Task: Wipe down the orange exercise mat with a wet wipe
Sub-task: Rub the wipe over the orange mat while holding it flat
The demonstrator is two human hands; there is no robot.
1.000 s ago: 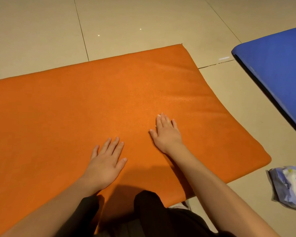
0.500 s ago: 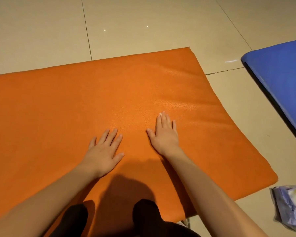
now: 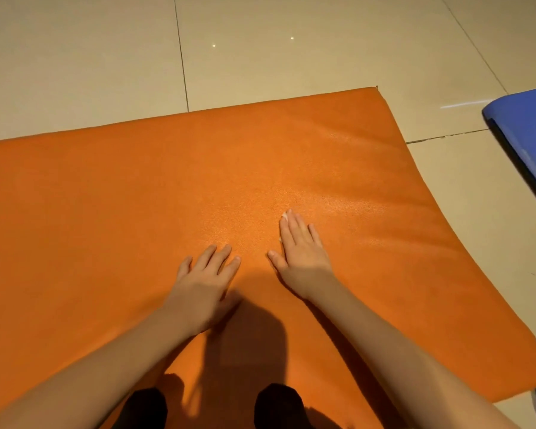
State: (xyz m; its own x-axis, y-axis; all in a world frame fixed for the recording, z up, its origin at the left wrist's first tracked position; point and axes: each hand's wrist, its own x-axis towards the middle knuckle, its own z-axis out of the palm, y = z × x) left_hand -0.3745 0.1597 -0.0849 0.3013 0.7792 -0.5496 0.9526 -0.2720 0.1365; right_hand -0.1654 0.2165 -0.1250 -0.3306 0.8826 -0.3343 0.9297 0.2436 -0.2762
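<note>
Me, wiping the padded orange exercise mat (image 3: 136, 196), which is lying flat on the beige tile floor (image 3: 75, 57). My right hand (image 3: 304, 252) is pressing down, fingers (image 3: 294, 230) straight and together, w/ a sliver of white wet wipe (image 3: 284, 215) peeking out at the tips. Over the last sec. it's been sliding left toward my left hand (image 3: 205, 283), which is resting flat, fingers slightly spread. So a wiping pass is prob. under way. The mat's grained surface is shining faintly ahead of the wipe.

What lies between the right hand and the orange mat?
Head view: a white wet wipe, it seems, under the flat right hand on the orange mat; only a sliver shows.
</note>
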